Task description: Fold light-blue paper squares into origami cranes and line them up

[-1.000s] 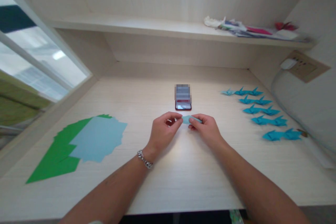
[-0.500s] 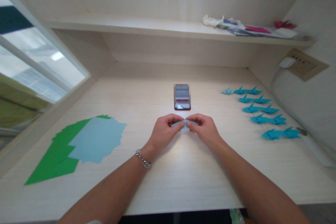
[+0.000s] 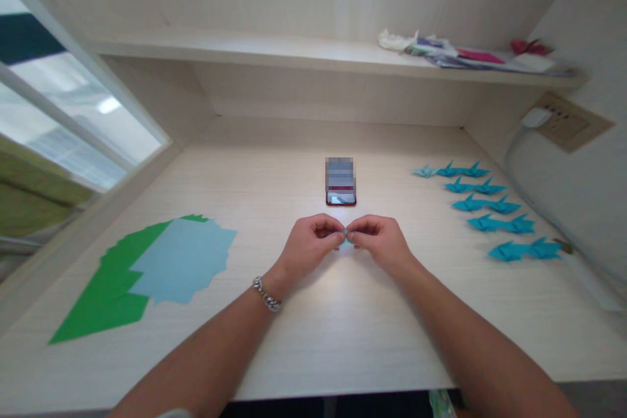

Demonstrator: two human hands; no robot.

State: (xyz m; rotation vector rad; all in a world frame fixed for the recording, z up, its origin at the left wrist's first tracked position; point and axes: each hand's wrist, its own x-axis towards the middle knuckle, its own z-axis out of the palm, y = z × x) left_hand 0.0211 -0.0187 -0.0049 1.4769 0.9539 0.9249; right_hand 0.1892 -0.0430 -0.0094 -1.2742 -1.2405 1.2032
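Observation:
A small folded piece of light blue paper [image 3: 347,242] is pinched at the middle of the desk, mostly hidden by fingers. My left hand [image 3: 316,237], with a chain bracelet [image 3: 267,295] on its wrist, grips its left side between thumb and fingertips. From the other side my right hand [image 3: 377,240] pinches it too, and the two thumb tips nearly meet. Just beyond the hands lies a phone [image 3: 341,181], its screen blurred out. To the right, folded blue paper cranes [image 3: 507,249] sit in several short rows, with one paler crane [image 3: 425,171] at the back.
Fanned sheets of light blue paper [image 3: 183,261] overlap green sheets [image 3: 105,294] at the left. A shelf [image 3: 294,52] runs across the back, with papers [image 3: 470,55] on its right part. A plug [image 3: 536,117] sits in the wall socket, its cable [image 3: 519,186] trailing down the right side.
Both hands have shifted their fingers slightly over the paper, so less of it shows now. The phone, cranes and sheets stay where they were.

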